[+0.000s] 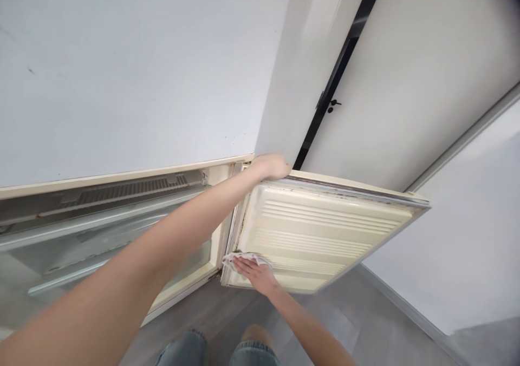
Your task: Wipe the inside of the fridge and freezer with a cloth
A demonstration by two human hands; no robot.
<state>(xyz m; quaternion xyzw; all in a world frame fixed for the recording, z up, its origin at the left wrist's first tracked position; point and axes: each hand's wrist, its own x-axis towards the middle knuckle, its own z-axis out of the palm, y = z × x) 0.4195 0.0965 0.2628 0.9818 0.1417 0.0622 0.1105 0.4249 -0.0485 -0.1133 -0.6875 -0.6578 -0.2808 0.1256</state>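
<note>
A cream fridge door (320, 239) stands wide open, with ribbed inner panels and a dirty, dark-stained seal (345, 190) along its upper edge. My left hand (273, 167) rests over the top edge of the door near the hinge side, its fingers bent over and partly hidden. Lower down, my right hand (260, 274) presses a crumpled white cloth (229, 259) against the hinge-side lower corner of the inner door. The fingers lie stretched over the cloth. My left forearm crosses in front of the fridge opening.
Left of the door is the fridge interior with clear shelves or drawers (81, 257) and a vent grille (130, 190). A white door with a black handle (335, 103) stands behind. Grey floor (345, 328) and my knees are below; a white wall (467, 236) is at right.
</note>
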